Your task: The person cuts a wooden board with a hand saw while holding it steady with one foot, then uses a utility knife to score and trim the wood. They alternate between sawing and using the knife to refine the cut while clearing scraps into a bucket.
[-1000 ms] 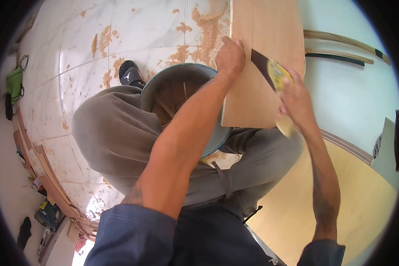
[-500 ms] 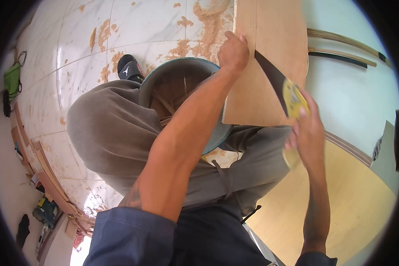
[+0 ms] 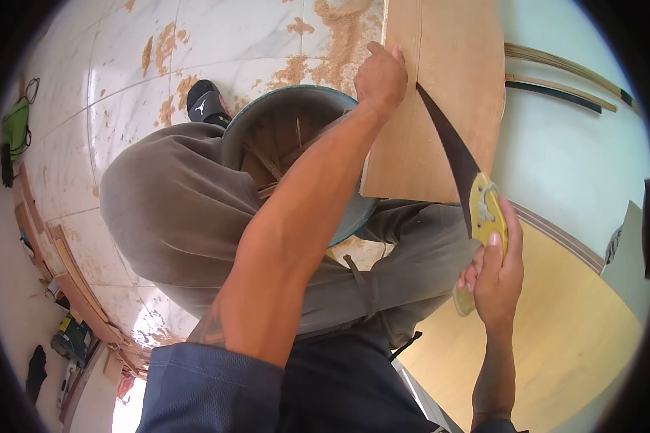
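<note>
Tub: the round tub [image 3: 307, 89] stood on the left, its rim beside your bent leg, with thin wood strips inside.
Left hand: your left hand [image 3: 381, 78] was curled nearly closed on the board's left edge; you could not see how far the fingers reached beneath.
Board: the wooden board [image 3: 458, 108] lay right of the tub, its near end by your right leg. It looked stiff, flat and fairly light, likely to shake unless pressed firmly near the blade; its raw edges might splinter. The left edge gave you a sound hold.
Handsaw: the handsaw [image 3: 451, 148] slanted from the board's middle toward near right, tip at the dark line. Its blade seemed thin and slightly springy, best steered by the yellow handle, clear of the teeth.
Right hand: your right hand [image 3: 500, 285] was closed round that handle, index finger laid along it.
Change: compared with half a second earlier, your right hand and the handle had come nearer you, while your left hand had kept its place on the edge.
</note>
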The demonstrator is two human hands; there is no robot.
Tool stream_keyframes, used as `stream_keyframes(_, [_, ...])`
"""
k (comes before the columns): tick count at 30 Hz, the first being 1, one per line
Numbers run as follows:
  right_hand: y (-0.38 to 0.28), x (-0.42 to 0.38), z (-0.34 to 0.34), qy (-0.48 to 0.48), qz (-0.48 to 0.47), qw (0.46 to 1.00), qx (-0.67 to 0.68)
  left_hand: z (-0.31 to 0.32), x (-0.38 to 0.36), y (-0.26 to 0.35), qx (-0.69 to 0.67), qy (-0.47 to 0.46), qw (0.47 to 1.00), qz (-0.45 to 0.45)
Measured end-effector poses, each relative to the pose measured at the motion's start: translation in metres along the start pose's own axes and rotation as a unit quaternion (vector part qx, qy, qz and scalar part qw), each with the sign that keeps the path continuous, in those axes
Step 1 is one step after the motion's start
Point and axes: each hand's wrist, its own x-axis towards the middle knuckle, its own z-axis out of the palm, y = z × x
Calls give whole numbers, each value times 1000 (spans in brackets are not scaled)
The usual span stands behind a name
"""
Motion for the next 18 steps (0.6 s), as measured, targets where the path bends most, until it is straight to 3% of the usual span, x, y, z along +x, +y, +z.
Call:
stream_keyframes(2, [4, 57, 34, -20, -11, 999, 29, 0, -1, 2, -2, -5, 1000, 0])
stream_keyframes(4, [25, 157, 91, 41, -103, 994, -23, 4, -8, 4, 1, -12, 1000, 8])
stream_keyframes(7, [14, 194, 114, 67, -121, 990, -18, -7, 20, -1, 15, 25, 999, 28])
stream_keyframes(10, [14, 146, 86, 23, -66, 997, -23, 9, -13, -5, -1, 11, 1000, 11])
stream_keyframes(14, [20, 4, 25, 16, 12, 1000, 14, 3, -3, -2, -14, 12, 1000, 9])
stream_keyframes(18, [12, 2, 20, -20, 23, 999, 20, 3, 0, 1, 6, 11, 1000, 14])
